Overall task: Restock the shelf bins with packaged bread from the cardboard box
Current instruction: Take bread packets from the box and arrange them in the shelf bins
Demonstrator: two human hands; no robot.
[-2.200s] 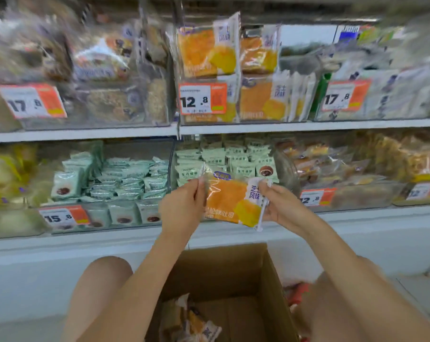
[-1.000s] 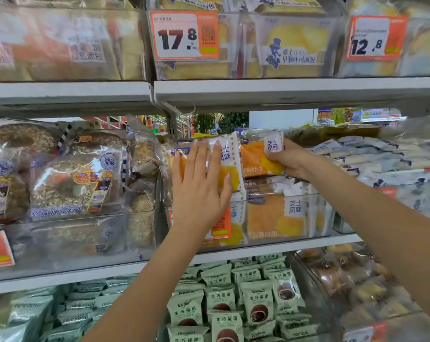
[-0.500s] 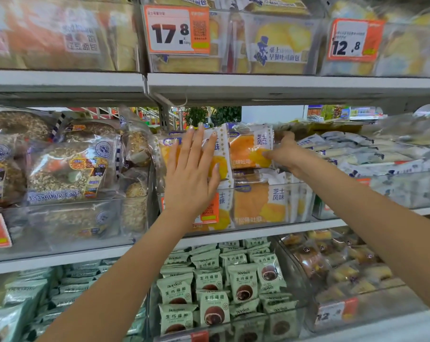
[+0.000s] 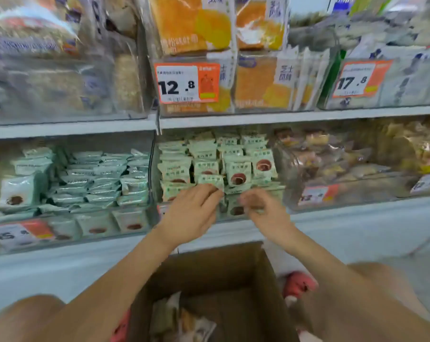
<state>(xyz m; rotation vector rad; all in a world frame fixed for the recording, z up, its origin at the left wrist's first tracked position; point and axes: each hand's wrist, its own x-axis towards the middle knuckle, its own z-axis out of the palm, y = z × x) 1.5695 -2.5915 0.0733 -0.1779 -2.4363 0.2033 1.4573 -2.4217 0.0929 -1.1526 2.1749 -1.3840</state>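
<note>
Bare left hand [image 4: 193, 212] and bare right hand [image 4: 263, 211], both empty, fingers loosely curled and gripping nothing; blurred, so finer finger detail cannot be told. Poised close together in front of the lower shelf, over the clear bin of green snack packets [image 4: 216, 166], above the cardboard box [image 4: 216, 270]; contact with the packets cannot be confirmed.

Cardboard box open between the knees, directly below both hands. Remaining packaged bread [image 4: 184, 319] lying at its bottom, few in number, indistinct.

Target bin [image 4: 196, 108] on the shelf above, marked by the 12.8 price tag [image 4: 187, 83]. Orange bread packs [image 4: 191, 25] stacked inside in two tiers, upper tier rising above the bin front. Further clear bins left and right holding other baked goods, with a 17.8 tag [image 4: 357, 79] to the right.

Judged step: hands on the way down to the box for another pack. Task judged well advanced, given the full target bin and sparse box.

Risks noted:
- Upper-tier packs standing proud of the bin wall, liable to slide forward if another is pushed in on top
- Slippery film wrap, prone to slipping from a loose pinch
- Green packets brushed or dislodged by hands passing close
- Soft bread crushed if forced into a full bin
</note>
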